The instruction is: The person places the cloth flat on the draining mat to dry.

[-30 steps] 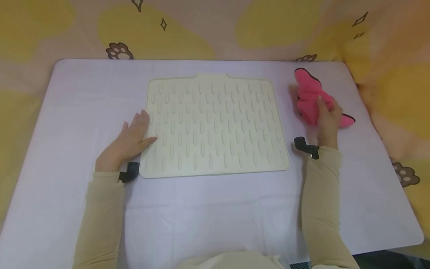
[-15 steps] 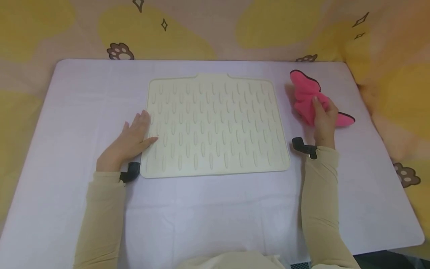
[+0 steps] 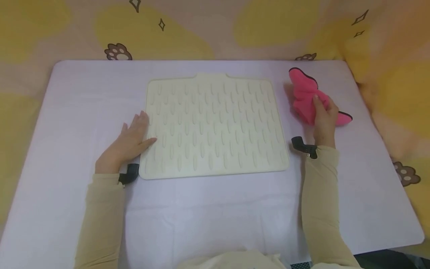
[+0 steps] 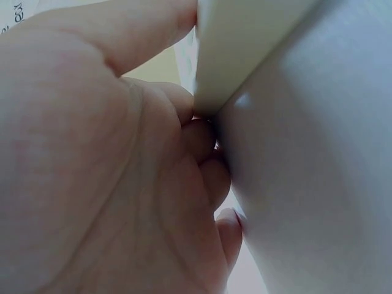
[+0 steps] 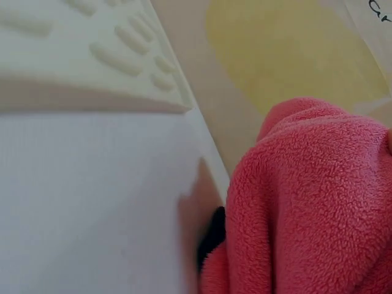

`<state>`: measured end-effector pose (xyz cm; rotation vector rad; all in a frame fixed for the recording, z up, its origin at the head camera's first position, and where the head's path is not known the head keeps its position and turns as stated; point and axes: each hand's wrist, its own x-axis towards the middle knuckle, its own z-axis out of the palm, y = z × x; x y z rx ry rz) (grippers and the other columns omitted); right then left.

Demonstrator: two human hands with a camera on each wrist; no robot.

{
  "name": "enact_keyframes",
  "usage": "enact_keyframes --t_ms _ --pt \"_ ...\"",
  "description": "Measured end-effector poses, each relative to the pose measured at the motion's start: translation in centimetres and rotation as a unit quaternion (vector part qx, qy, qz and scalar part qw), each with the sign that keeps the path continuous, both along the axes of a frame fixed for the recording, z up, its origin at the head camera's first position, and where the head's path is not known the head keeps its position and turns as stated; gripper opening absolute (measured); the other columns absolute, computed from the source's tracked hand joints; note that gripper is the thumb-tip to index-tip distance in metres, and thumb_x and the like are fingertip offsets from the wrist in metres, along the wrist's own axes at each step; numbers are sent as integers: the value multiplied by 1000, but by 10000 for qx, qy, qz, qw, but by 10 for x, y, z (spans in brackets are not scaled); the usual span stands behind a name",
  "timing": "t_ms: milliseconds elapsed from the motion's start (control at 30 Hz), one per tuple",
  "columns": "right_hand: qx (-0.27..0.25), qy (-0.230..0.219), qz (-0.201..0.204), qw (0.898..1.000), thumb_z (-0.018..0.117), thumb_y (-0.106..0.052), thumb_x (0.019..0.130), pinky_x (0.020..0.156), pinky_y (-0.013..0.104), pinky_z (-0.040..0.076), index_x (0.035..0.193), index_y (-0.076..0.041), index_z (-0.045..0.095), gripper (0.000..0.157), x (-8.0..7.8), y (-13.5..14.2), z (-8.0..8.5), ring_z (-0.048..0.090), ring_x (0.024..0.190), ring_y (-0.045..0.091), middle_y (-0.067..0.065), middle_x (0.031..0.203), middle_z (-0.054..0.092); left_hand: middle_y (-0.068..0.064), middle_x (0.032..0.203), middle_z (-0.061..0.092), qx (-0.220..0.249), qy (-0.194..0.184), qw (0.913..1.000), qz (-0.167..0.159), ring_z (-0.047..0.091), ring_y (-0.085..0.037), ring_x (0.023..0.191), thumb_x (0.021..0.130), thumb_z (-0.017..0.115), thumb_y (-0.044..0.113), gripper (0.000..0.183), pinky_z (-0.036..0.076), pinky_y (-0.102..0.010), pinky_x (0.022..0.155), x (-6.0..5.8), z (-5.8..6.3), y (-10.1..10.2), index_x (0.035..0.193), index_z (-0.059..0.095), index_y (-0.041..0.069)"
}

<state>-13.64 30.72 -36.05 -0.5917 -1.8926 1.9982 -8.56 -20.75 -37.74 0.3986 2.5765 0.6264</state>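
Observation:
A cream board with rows of raised oblong ridges and a tab on its far edge lies in the middle of the white table. At its left side rests my left hand, fingers extended along the edge and thumb over the near-left surface. In the left wrist view the fingertips meet the tabletop beside the board's side wall. To the right of the board, my right hand grips a bunched pink cloth with dark edging. The cloth looks fluffy in the right wrist view and hides most of that hand.
The white-covered table has rounded corners. A yellow and beige curtain with paw prints hangs behind it and along the sides. A black wrist mount sits by the left cuff, another mount by the right.
My right hand has shifted slightly left with the pink cloth, mostly in the first half second. The left hand and the board have stayed in place.

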Motion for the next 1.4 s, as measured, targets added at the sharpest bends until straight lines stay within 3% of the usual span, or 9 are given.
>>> enact_keyframes --t_ms 167,467,667,867,1000,1200,1400 --pt "72 36 116 9999 66 -22 89 79 17 41 99 -11 67 15 -1 -11 8 51 94 11 1 94 59 -17 151 -21 -46 58 10000 48 -20 -31 139 101 40 34 80 -14 -55 108 -1 -1 -1 144 -17 -3" --pt "588 141 689 9958 64 -15 91 72 19 38 92 -14 69 6 2 -35 7 49 83 9 -3 83 58 -20 151 -20 -45 13 10000 12 -18 -34 139 101 39 33 79 -13 -56 107 0 0 1 143 -15 -6" --pt "1143 112 873 9895 64 -14 90 55 19 26 79 -20 66 12 2 -44 8 36 63 5 -7 62 38 -21 151 -19 -29 -5 10000 48 -18 -35 139 101 41 31 80 -14 -56 107 0 1 2 143 -15 -7" --pt "1659 160 1112 9797 64 -14 90 50 22 20 81 -21 67 12 4 -53 8 29 57 6 -6 58 30 -23 151 -18 -39 34 10000 -6 -17 -36 139 101 39 32 78 -12 -57 107 1 1 2 143 -14 -8" --pt "2128 152 1384 9671 64 -16 90 49 23 18 89 -12 68 5 6 -60 7 27 55 7 -7 57 27 -22 151 -18 -65 6 10000 -15 -18 -36 139 102 38 33 78 -13 -57 107 1 2 3 143 -15 -7" --pt "2497 277 2054 9459 62 -13 91 54 25 19 106 6 62 24 11 -75 10 29 61 9 -5 62 28 -23 151 -17 -28 43 10000 39 -16 -36 139 101 41 31 79 -12 -57 108 1 1 2 143 -13 -8" --pt "2745 520 2518 9266 58 -6 92 59 26 22 110 10 60 24 25 -96 31 33 68 11 -6 68 36 -22 151 -19 -5 32 10000 60 -17 -36 139 101 40 31 79 -13 -57 107 0 1 2 143 -14 -8"
